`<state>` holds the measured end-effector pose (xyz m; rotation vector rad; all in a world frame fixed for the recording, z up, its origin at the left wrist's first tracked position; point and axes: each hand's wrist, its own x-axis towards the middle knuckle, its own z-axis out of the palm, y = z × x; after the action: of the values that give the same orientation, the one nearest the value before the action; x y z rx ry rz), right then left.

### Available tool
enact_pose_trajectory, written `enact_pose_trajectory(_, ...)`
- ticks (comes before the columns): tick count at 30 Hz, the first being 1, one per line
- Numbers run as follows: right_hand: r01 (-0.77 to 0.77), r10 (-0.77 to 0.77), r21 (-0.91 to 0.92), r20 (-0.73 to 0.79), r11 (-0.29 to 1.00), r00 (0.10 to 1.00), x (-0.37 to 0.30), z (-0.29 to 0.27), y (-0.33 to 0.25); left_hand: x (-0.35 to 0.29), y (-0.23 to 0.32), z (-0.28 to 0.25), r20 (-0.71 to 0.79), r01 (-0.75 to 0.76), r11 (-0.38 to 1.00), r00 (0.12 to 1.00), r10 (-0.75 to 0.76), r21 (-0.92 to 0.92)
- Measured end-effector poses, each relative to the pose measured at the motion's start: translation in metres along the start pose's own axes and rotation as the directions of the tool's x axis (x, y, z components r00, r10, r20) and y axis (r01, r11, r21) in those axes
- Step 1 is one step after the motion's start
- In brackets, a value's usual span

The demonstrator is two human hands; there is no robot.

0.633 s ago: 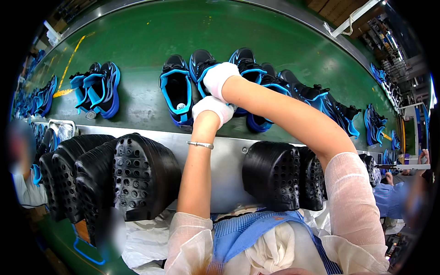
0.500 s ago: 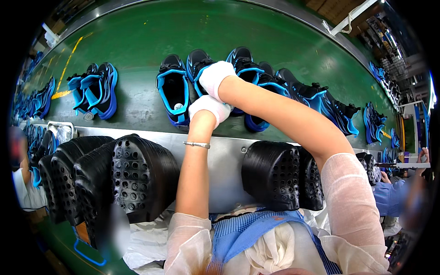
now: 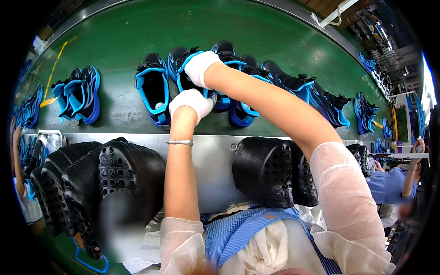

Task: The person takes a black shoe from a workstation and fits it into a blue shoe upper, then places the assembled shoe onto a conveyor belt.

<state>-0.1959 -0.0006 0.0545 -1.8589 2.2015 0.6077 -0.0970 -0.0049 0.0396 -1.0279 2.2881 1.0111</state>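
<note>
Both my hands wear white gloves and work at one black-and-blue sneaker [image 3: 175, 60] on a green surface [image 3: 123, 43]. My right hand [image 3: 200, 68] is curled over its opening, fingertips hidden inside or behind the collar. Just below, my left hand [image 3: 191, 105] closes round the heel end, its fingers partly out of sight. To the left, a single sneaker [image 3: 153, 89] lies with its opening toward me. More sneakers [image 3: 223, 47] stand close on the right, partly covered by my right forearm.
A pair of sneakers [image 3: 87, 96] stands farther left, others [image 3: 364, 114] far right. Black shoe-shaped blocks with holed faces [image 3: 117, 169] crowd the metal ledge [image 3: 206, 160] at left; similar blocks [image 3: 263, 172] sit right. A person in blue [image 3: 389, 185] works at far right.
Both hands and the sneakers appear farther left in view. The ledge and black blocks have also shifted left, though less. My hands stay on the same sneaker.
</note>
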Motion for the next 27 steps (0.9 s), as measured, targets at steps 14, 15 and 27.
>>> enact_pose_trajectory(14,0.058,0.091,0.307,-0.448,0.950,0.889,-0.175,-0.020,0.050,-0.007,-0.005,0.009,-0.201,-0.038,0.999,0.979,0.039,0.005)
enact_pose_trajectory(15,-0.030,0.188,0.300,-0.516,0.954,0.836,-0.230,-0.012,0.058,-0.005,-0.010,0.009,-0.231,-0.024,0.999,0.972,0.030,0.026)
enact_pose_trajectory(27,-0.444,0.876,0.781,-0.483,0.438,0.014,-0.514,0.176,0.011,-0.003,0.041,-0.002,-0.362,-0.196,0.809,0.818,0.447,0.554)
